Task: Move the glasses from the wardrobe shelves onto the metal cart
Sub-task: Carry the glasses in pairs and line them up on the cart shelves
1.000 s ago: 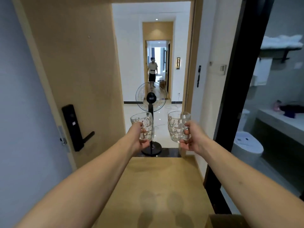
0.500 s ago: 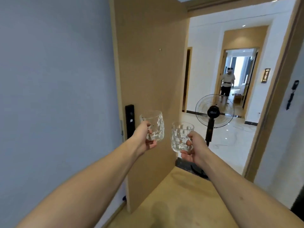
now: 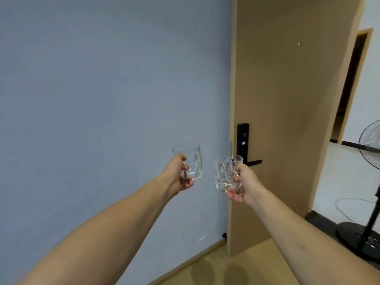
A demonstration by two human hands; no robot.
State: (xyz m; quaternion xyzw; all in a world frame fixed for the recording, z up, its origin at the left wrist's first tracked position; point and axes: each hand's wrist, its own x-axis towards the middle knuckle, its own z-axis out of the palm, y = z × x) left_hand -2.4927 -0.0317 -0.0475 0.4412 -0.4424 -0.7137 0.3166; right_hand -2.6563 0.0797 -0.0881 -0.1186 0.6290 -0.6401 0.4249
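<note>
Both my arms reach forward at chest height, each carrying a clear faceted glass mug. My left hand (image 3: 178, 177) grips the left glass (image 3: 192, 160) by its handle, in front of the blue-grey wall. My right hand (image 3: 244, 185) grips the right glass (image 3: 225, 173) by its handle, in front of the door's edge. The two glasses are upright and a hand's width apart. Neither the wardrobe shelves nor the metal cart is in view.
A blue-grey wall (image 3: 102, 99) fills the left. An open wooden door (image 3: 287, 99) with a black electronic lock and lever (image 3: 243, 145) stands just behind my right hand. A black pedestal fan (image 3: 368, 223) stands at the right edge in the doorway. The floor (image 3: 236, 264) is light wood.
The view has swung left, from facing the doorway and corridor to facing the wall and door. Both hands keep the same hold on the glasses, which have come slightly closer together.
</note>
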